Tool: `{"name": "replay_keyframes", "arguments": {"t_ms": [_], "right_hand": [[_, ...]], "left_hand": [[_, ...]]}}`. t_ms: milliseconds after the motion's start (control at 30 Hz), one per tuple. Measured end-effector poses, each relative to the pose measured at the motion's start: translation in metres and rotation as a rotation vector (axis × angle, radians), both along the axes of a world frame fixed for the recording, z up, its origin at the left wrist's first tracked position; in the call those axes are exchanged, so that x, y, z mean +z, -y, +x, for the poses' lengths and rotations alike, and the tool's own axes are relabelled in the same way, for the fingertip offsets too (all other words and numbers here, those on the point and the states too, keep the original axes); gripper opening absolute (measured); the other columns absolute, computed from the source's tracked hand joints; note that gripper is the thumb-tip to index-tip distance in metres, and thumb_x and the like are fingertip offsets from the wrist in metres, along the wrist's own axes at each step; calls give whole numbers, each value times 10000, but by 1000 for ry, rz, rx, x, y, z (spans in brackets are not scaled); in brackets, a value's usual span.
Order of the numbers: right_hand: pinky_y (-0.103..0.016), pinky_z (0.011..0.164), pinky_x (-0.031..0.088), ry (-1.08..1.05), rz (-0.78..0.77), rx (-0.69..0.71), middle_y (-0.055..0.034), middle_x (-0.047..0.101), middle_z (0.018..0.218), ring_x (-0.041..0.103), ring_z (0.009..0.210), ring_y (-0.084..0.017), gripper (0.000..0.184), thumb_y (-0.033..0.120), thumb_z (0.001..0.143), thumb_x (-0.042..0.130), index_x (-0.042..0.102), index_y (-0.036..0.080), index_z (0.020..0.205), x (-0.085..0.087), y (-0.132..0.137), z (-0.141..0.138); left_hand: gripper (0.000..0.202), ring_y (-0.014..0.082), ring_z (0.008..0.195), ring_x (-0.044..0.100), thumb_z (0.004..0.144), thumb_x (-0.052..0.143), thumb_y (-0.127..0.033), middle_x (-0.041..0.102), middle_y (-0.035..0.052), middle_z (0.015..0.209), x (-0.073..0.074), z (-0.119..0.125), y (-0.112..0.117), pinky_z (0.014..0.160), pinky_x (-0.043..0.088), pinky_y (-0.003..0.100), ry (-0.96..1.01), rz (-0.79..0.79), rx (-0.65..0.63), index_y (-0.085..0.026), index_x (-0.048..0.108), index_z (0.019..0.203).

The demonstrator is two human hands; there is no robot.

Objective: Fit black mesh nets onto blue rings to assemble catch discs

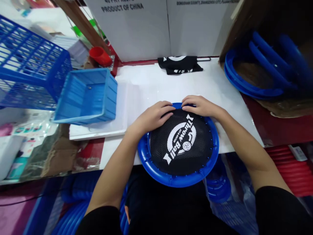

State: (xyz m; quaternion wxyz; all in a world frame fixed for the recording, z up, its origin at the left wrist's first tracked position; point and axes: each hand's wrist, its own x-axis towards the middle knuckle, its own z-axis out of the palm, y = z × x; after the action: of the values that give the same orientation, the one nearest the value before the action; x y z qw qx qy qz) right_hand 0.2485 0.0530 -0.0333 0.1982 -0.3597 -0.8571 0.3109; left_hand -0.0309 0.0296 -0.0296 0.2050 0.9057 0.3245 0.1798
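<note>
A round throw-ball net with a blue plastic ring (168, 180) and a black printed mesh (157, 137) lies over the front edge of the white work surface, its near side towards my body. My left hand (157, 115) grips the far rim from the left, fingers bent over the ring and thumb at the mesh. Just beside it, my right hand (198, 105) holds the far rim from the right, its fingertips curled onto the ring and mesh edge. Small clips or posts show around the ring. Farther back lies a folded black printed mesh (181, 65) with a thin wire piece next to it.
On the left stand a light-blue bin (85, 98), a blue lattice basket (31, 62) and a red cup (100, 56). Several blue rings (254, 88) sit in a carton at right. White cartons (141, 32) wall the back. Red rings (288, 169) are stacked lower right.
</note>
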Motion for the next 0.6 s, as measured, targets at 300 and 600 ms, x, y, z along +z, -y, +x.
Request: {"name": "replay_keyframes", "arguments": {"t_ms": [300,600], "right_hand": [[-421,743,486,301,246,-412,-86,732,898,636,820,-261,345,514,1020,592,788,262,886,12,-5,45],[-338,495,308,153,-271,-334,22,433,435,350,446,-113,718,776,909,635,507,245,442,40,6,68]], "left_hand": [[240,262,989,675,1067,558,-337,732,101,1030,7,-7,3,947,555,430,68,46,292,-213,760,1105],[344,307,1110,606,951,771,-490,689,116,1234,-1,-8,7,1038,520,481,-89,-44,156,-214,771,1156]]}}
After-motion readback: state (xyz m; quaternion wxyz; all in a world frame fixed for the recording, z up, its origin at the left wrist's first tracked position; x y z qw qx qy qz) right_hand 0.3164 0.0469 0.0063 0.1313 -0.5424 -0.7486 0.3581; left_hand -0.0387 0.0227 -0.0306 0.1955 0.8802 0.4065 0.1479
